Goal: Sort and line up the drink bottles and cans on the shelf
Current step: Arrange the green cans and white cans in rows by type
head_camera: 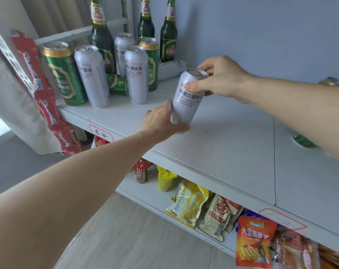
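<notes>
Both forearms reach in from the bottom of the view toward the white shelf (232, 144). Between them is a silver can (187, 98), held a little tilted just above the shelf surface, in front of the other drinks and apart from them. My left hand (161, 121) has its grip closed around the lower part of the can, fingers behind and thumb under the base. My right hand (217, 78) pinches the upper part, thumb on the label side and fingers over the rim.

At the back left stand more silver cans (135, 74), green cans (64, 74) and green bottles (101, 33); some cans lie on their side among them. Snack bags (188, 202) fill the lower shelf.

I judge the can to be stiff, but the thin wall can dent if squeezed hard, and the smooth metal may be slippery. If it is full, it has some weight. Best hold is around the middle of the body, or the top rim, and it should go down flat on its base beside the other silver cans.
</notes>
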A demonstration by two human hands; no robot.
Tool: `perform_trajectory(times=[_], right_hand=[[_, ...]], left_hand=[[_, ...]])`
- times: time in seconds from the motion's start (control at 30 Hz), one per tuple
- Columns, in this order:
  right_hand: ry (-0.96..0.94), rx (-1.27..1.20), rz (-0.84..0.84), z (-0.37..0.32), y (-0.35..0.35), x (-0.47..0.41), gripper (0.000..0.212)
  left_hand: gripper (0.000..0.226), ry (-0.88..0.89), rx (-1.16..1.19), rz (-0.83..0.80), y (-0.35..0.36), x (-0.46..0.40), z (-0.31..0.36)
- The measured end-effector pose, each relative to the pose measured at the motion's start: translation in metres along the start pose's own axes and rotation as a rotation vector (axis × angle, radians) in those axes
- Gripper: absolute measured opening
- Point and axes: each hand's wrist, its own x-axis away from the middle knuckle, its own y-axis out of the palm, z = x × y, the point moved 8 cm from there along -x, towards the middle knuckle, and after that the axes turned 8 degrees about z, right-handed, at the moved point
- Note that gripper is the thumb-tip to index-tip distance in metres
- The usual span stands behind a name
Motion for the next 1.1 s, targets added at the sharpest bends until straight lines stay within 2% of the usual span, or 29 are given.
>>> perform_trajectory(times=[0.13, 0.27, 0.47, 0.63, 0.8, 1.1], right_hand=[[0.076, 0.006, 0.013, 0.038, -0.054, 0.025, 0.038], [0.184, 0.011, 0.083, 0.086, -0.119, 0.063, 0.049], [0.351, 0.015, 0.216, 0.156, -0.210, 0.149, 0.048], [0.410, 0.060, 0.253, 0.200, -0.266, 0.210, 0.020], [0.466, 0.121, 0.252, 0.257, -0.314, 0.255, 0.038], [0.455, 0.146, 0.230, 0.352, -0.354, 0.290, 0.036]], left_hand=[[0.071, 0.094, 0.022, -0.032, 0.022, 0.008, 0.064], [0.070, 0.199, 0.056, -0.074, 0.051, 0.027, 0.140], [0.071, 0.330, 0.173, -0.216, 0.106, 0.070, 0.256], [0.068, 0.347, 0.338, -0.338, 0.155, 0.114, 0.337], [0.069, 0.324, 0.462, -0.394, 0.206, 0.150, 0.404], [0.060, 0.241, 0.433, -0.360, 0.288, 0.185, 0.473]])
